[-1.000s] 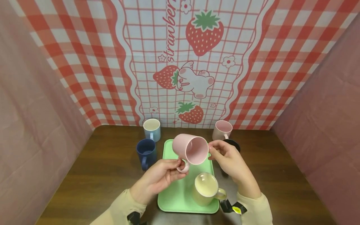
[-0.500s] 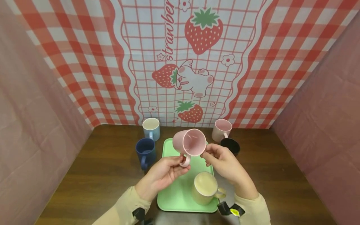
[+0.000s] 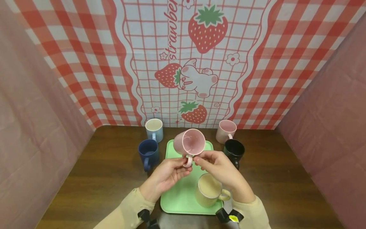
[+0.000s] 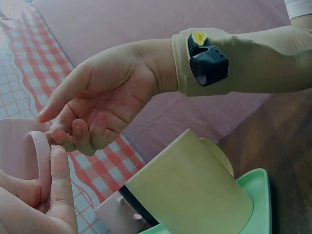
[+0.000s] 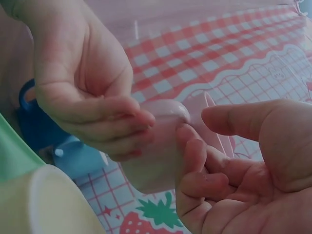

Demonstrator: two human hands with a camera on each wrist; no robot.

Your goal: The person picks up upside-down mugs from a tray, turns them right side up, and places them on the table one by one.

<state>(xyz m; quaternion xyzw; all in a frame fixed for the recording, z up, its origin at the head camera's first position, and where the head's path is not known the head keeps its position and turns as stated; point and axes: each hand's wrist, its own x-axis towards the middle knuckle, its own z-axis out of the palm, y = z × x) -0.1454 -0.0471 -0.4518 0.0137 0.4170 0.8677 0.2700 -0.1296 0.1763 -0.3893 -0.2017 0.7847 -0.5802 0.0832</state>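
Note:
A pink mug (image 3: 180, 143) is held above the green tray (image 3: 175, 201), tipped so its mouth faces the camera. My left hand (image 3: 167, 176) pinches its handle, which shows close up in the left wrist view as a pale pink loop (image 4: 43, 163). My right hand (image 3: 221, 167) is at the rim and handle, fingertips touching the mug. In the right wrist view its thumb (image 5: 234, 119) stands apart from the loosely bent fingers. Below the right hand, a yellow mug (image 3: 208, 192) stands upright on the tray, handle to the right.
Left of the tray on the brown table (image 3: 94, 178) stand a dark blue mug (image 3: 149, 154) and a light blue mug (image 3: 154, 133). To the right are another pink mug (image 3: 226, 135) and a black mug (image 3: 233, 149). A checked strawberry cloth (image 3: 197, 76) hangs behind.
The pink mug has turned so its mouth faces the camera more. My right hand has slid left and down along its rim to beside the handle. The left grip stays the same.

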